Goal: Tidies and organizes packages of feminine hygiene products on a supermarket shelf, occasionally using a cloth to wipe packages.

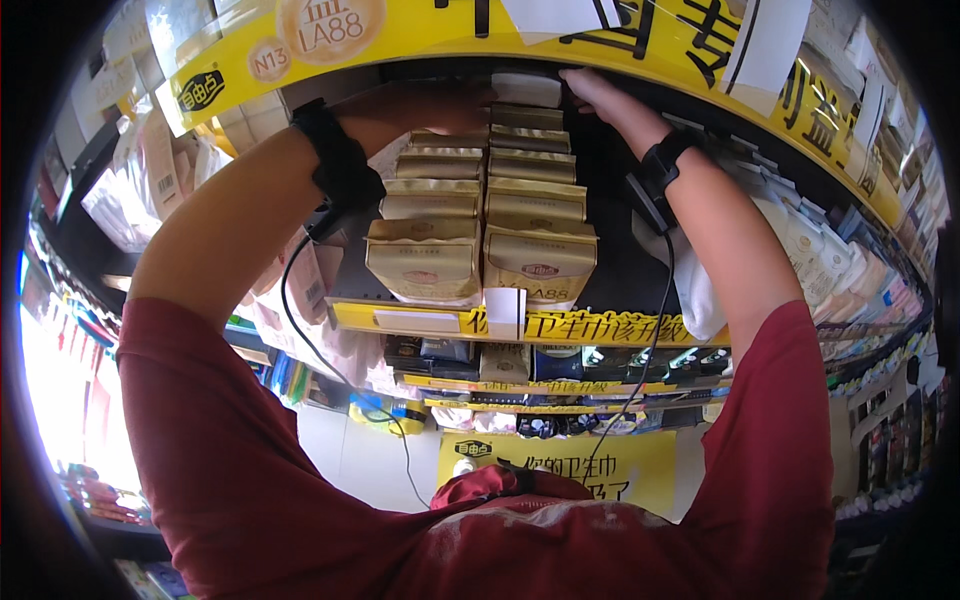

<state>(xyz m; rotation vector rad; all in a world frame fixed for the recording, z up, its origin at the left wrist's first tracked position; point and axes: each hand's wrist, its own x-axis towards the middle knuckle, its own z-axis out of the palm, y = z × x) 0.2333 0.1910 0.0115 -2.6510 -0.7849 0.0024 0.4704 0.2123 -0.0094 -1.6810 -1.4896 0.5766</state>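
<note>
Two rows of gold sanitary pad packs, the left row (422,262) and the right row (540,259), stand upright one behind another on a dark shelf (619,259). My left hand (454,105) reaches over the back of the left row, deep in shadow; its fingertips are hard to make out beside a pale pack (526,90) at the rear of the right row. On that pack's other side is my right hand (589,88), its fingers apart and one fingertip close to the pack's edge. Contact there cannot be told. Both wrists wear black straps with cables.
A yellow sign board (420,37) curves overhead above the shelf opening. Along the shelf's front runs a yellow label strip (592,328) with a white card (505,311). White packs (787,225) crowd the right side, plastic-wrapped packs (154,176) the left. Lower shelves hold dark packs (559,364).
</note>
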